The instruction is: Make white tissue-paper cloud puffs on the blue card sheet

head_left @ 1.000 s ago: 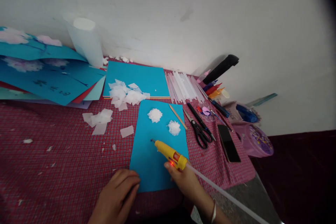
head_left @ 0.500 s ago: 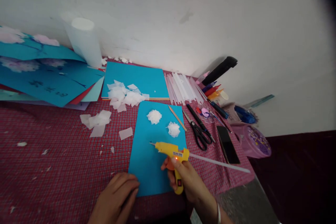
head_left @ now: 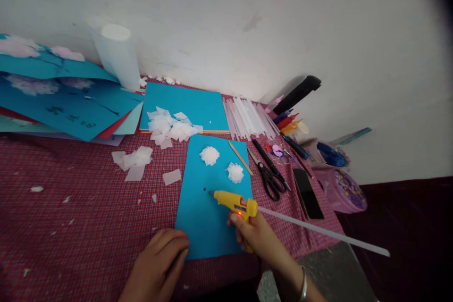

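Observation:
My right hand [head_left: 251,233] grips a yellow glue gun [head_left: 235,201] by its handle, with a long translucent glue stick [head_left: 322,231] poking out of the back. Its nozzle points left over a blue sheet of paper [head_left: 201,226], just right of a small dark dot [head_left: 204,189]. My left hand [head_left: 159,259] lies at the sheet's lower left edge, fingers side by side and touching it. Two fluffy white paper puffs, the left puff [head_left: 210,155] and the right puff [head_left: 235,172], sit on the upper part of the sheet beside a pencil [head_left: 240,156].
Right of the sheet lie scissors [head_left: 269,179], a black pen [head_left: 271,163] and a phone [head_left: 307,193]. Behind are spare glue sticks [head_left: 249,118] and a blue paper stack [head_left: 184,99] bearing white paper squares [head_left: 173,127]. A white roll [head_left: 120,56] stands near painted sheets [head_left: 63,104].
The glue gun has shifted right from the dark dot, exposing it. Its glue stick now reaches farther right. My left hand stays at the sheet's edge.

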Action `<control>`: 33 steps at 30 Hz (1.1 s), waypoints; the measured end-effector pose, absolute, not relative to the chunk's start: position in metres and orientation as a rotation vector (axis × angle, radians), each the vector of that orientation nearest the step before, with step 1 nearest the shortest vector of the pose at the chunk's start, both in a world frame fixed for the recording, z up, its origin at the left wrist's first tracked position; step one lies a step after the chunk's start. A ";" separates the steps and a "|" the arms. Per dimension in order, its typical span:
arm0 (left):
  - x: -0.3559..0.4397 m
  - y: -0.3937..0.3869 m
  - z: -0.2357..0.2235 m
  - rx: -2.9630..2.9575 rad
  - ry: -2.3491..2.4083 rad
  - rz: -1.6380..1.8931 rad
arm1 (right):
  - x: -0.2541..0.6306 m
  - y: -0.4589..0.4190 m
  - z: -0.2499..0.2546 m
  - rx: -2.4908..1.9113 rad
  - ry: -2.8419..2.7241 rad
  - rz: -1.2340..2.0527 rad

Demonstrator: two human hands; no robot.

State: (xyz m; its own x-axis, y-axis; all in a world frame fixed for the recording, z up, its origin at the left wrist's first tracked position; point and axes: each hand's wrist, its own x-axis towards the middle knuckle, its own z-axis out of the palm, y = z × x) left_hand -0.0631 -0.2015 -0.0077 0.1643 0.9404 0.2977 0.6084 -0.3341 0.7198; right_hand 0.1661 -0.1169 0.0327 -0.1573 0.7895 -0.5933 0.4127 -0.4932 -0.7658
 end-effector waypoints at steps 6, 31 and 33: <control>-0.063 -0.204 -0.008 1.987 1.453 0.991 | 0.169 -0.120 0.038 -1.125 -1.021 2.102; -0.059 -0.203 -0.020 1.977 1.519 1.007 | 0.185 -0.138 0.017 -0.290 -0.635 2.496; -0.059 -0.203 -0.020 1.999 1.530 1.026 | 0.182 -0.139 0.024 -0.515 -0.765 2.382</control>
State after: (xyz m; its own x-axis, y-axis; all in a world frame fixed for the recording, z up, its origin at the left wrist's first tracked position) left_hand -0.0592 -0.2026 -0.0196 0.1225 0.9463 0.2993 0.6363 -0.3064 0.7080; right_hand 0.1824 -0.1392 0.0244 -0.7582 0.6272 -0.1785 -0.4058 -0.6681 -0.6237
